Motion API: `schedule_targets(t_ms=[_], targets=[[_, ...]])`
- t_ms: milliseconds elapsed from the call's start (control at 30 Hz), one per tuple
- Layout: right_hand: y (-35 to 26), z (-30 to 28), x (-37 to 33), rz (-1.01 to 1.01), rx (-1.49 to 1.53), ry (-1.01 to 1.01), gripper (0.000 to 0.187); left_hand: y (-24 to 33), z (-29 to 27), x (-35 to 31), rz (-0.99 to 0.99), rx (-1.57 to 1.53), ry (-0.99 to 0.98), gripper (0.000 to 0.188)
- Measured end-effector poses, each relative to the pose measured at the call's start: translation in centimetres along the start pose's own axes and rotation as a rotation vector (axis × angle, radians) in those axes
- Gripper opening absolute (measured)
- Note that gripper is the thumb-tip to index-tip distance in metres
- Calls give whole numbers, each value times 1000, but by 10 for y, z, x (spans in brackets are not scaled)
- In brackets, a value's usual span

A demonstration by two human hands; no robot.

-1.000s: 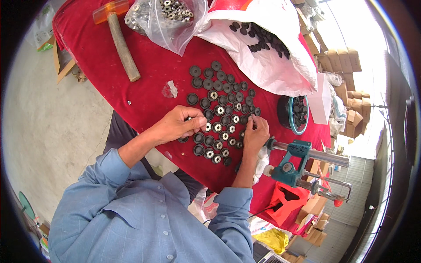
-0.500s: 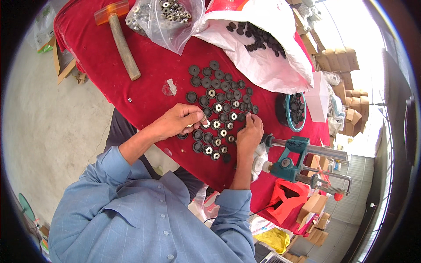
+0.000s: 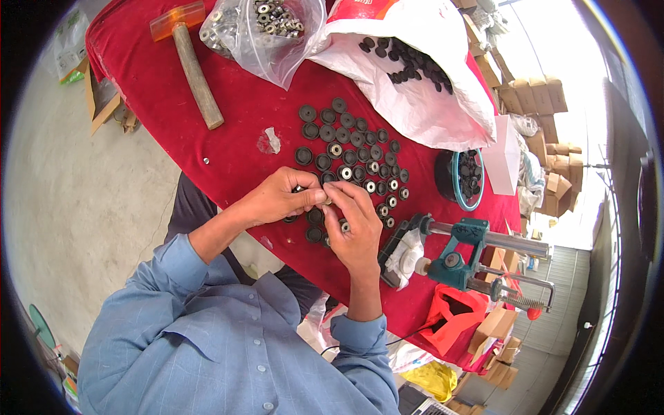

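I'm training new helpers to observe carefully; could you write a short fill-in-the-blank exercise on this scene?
1. The left hand and right hand are over a ____ cloth.
2. The mallet has a handle made of ____.
3. The round parts spread on the cloth have outer rims coloured ____.
Missing words: red; wood; black.

black round discs (image 3: 327, 133) lie flat in loose, closely spaced rows on the red cloth (image 3: 249, 104). silver rings (image 3: 335, 149), each with a central hole, sit centred in several discs.
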State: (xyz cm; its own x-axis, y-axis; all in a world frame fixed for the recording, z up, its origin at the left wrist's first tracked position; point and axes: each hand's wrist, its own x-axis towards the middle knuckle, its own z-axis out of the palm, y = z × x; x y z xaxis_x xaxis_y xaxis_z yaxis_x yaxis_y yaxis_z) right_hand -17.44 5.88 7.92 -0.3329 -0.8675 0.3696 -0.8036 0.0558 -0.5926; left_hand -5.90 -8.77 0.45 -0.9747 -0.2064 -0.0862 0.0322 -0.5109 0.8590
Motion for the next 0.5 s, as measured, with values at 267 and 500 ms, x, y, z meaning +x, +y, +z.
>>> schedule_targets(t_ms=[267, 500], targets=[[37, -24, 17, 180, -126, 206, 20, 2, -4, 0, -49, -72, 59, 26], [170, -63, 6, 530, -364, 423, 19, 7, -9, 6, -87, -443, 38, 27]])
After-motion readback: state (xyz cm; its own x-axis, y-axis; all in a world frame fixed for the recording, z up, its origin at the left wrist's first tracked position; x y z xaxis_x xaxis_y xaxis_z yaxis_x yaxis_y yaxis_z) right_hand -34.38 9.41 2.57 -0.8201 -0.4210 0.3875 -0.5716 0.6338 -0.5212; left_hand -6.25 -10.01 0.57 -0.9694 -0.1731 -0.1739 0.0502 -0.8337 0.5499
